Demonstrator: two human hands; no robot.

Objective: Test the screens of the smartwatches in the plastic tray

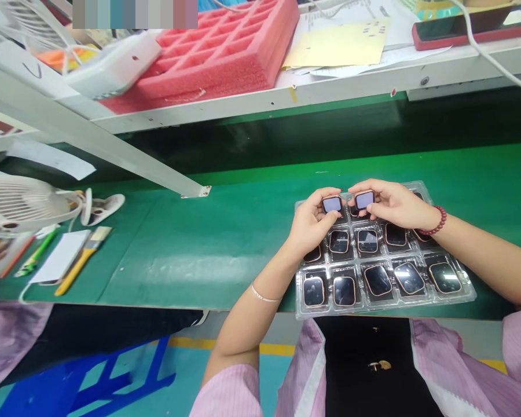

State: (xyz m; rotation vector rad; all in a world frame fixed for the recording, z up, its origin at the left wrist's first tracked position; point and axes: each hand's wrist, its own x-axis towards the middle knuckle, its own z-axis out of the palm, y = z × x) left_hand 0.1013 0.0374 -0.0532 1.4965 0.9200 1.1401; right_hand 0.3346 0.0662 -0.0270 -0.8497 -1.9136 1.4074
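Observation:
My left hand is closed on a square smartwatch with a gold-toned rim and a pale lit screen. A similar lit smartwatch is pinched between the thumb and fingers of my right hand. Both are held side by side, a small gap apart, over the far row of a clear plastic tray. In the tray's pockets lie several dark-screened watches, among them one watch in the near row. My hands and forearms hide part of the far row.
The tray rests on a green bench mat. Leftward are a yellow-handled brush, a white fan and a slanted white post. Above, a shelf holds a red foam tray, papers and a red-edged phone. A co-worker's leg shows lower left.

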